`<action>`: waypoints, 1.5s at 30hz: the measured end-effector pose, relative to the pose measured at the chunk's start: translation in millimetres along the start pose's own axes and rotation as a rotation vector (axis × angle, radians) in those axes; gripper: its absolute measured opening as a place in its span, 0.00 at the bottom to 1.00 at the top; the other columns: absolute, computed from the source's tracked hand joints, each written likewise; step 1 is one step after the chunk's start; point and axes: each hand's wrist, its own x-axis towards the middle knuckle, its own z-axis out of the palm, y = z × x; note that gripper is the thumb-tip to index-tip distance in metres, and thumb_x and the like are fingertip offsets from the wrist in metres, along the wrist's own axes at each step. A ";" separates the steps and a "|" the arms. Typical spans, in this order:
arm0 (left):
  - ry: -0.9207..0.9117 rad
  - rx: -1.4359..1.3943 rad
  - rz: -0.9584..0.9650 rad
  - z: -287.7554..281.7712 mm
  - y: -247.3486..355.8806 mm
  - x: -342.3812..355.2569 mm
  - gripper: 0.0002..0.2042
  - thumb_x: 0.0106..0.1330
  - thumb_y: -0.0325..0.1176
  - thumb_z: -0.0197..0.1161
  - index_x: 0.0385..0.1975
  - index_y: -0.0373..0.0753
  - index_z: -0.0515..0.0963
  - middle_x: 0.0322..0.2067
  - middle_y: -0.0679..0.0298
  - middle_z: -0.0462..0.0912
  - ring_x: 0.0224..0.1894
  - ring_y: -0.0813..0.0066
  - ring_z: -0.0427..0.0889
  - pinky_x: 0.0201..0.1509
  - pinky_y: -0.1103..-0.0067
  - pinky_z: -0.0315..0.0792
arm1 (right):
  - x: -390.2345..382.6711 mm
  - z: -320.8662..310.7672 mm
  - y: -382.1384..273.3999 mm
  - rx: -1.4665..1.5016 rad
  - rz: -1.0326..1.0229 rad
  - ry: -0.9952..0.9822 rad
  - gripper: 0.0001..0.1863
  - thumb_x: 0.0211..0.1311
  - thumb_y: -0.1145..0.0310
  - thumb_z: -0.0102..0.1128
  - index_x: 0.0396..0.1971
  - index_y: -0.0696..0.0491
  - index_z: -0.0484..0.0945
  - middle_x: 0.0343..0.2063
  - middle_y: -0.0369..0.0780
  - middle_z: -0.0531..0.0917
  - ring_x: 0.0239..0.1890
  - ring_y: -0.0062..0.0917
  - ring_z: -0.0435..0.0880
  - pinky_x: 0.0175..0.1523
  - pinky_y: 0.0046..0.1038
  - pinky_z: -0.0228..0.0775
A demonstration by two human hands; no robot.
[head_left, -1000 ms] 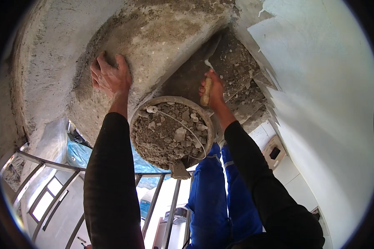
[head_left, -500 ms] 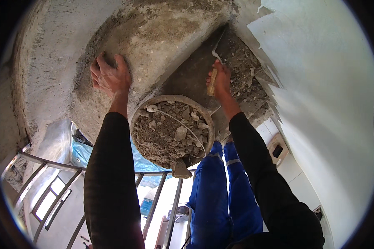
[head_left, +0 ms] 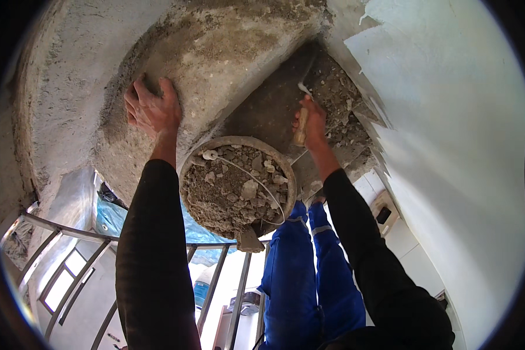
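Observation:
My right hand (head_left: 314, 121) is closed around the wooden handle (head_left: 300, 127) of a trowel with a pale metal neck (head_left: 304, 88). Its thin blade, seen edge-on and blurred, points away over the dark step tread, beside loose rubble (head_left: 338, 96). To the left, my left hand (head_left: 153, 109) rests on a rough, higher concrete step (head_left: 216, 64), fingers apart and slightly bent, holding nothing. Between my forearms stands a round bucket (head_left: 293, 175) heaped with broken mortar and dirt. Its wire handle lies across the heap, and a flat chunk (head_left: 249, 240) sticks out over the near rim.
A metal railing (head_left: 108, 238) curves along the lower left, with blue sheeting (head_left: 112, 217) behind it. The white wall (head_left: 443, 128) with ragged plaster edges closes off the right. My legs in blue trousers (head_left: 291, 274) are below the bucket.
My right hand has drawn the trowel slightly back toward me along the tread. The left hand stays on the concrete, and the whole view has shifted a little.

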 end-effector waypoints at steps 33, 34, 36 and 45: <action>-0.007 0.010 0.004 -5.1 -5.7 -1.4 0.28 0.64 0.56 0.60 0.62 0.50 0.75 0.64 0.58 0.71 0.70 0.55 0.66 0.72 0.53 0.52 | -103.8 -75.7 54.8 -0.222 -0.026 0.216 0.19 0.72 0.47 0.58 0.44 0.49 0.74 0.22 0.37 0.76 0.16 0.24 0.75 0.21 0.31 0.69; -0.011 0.000 0.000 -7.3 -6.5 0.8 0.28 0.64 0.56 0.60 0.62 0.50 0.75 0.64 0.58 0.71 0.70 0.55 0.65 0.73 0.53 0.53 | -102.8 -69.7 59.5 -0.220 -0.020 0.218 0.19 0.72 0.47 0.58 0.44 0.49 0.74 0.22 0.37 0.76 0.16 0.24 0.75 0.21 0.31 0.69; -0.021 -0.039 0.002 -1.3 1.1 -1.2 0.29 0.64 0.56 0.60 0.62 0.50 0.75 0.64 0.58 0.71 0.70 0.55 0.65 0.73 0.53 0.53 | -85.1 -58.0 58.2 -0.611 -0.302 -0.020 0.16 0.71 0.51 0.62 0.41 0.50 0.77 0.22 0.36 0.78 0.17 0.22 0.77 0.21 0.28 0.70; -0.013 0.006 -0.017 0.7 -8.0 -0.4 0.30 0.64 0.58 0.59 0.64 0.51 0.75 0.65 0.58 0.70 0.70 0.56 0.66 0.72 0.55 0.54 | -92.4 -85.9 36.9 -0.584 -0.108 0.203 0.11 0.71 0.58 0.64 0.39 0.50 0.77 0.19 0.33 0.76 0.17 0.17 0.76 0.20 0.24 0.69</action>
